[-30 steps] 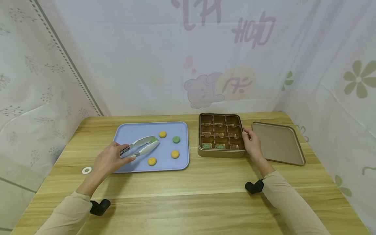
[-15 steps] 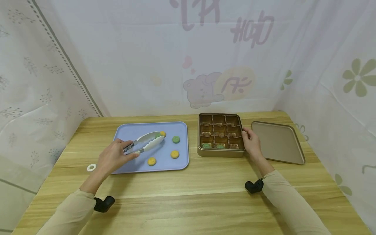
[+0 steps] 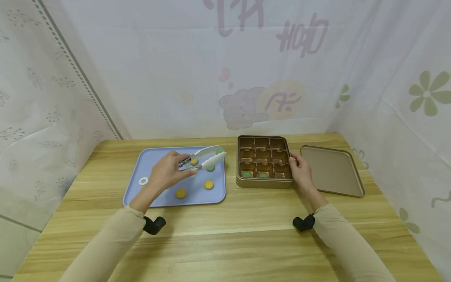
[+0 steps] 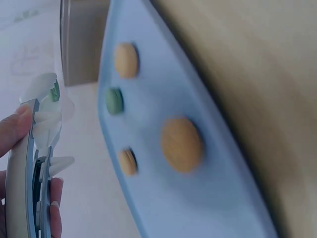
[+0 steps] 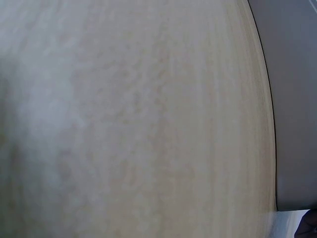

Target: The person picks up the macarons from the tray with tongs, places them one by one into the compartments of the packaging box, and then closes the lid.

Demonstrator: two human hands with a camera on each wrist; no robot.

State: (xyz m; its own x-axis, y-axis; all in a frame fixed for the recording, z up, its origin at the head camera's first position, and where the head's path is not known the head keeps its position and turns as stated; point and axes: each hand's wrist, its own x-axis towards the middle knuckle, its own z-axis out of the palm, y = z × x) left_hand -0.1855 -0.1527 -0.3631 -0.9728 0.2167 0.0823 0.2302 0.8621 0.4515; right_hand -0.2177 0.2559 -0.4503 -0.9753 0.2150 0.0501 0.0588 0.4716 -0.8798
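My left hand [image 3: 164, 172] holds a pair of tongs [image 3: 213, 160] with white tips above the blue tray's right side. A green macaron [image 4: 54, 92] is pinched between the tips. Beneath, the tray [image 3: 197, 199] bears yellow macarons [image 3: 209, 185] and one green macaron [image 4: 114, 101]. To the right stands a gold tin box [image 3: 264, 183] with a brown divided insert. Green pieces lie in its front left and front middle compartments. My right hand [image 3: 300, 169] grips the tin's right side; in the right wrist view that hand is out of sight, and only the tin wall [image 5: 297, 109] shows.
A flat gold lid [image 3: 332, 168] lies right of the tin, behind my right hand. The white ring [image 3: 143, 181] at the tongs' rear end shows left of my left hand. A wooden table [image 3: 225, 239] carries everything, with a printed curtain [image 3: 169, 78] behind.
My left hand has moved right and away from me, carrying the tongs and the green macaron from the tray's middle to its right edge. The right hand and tin have stayed put.
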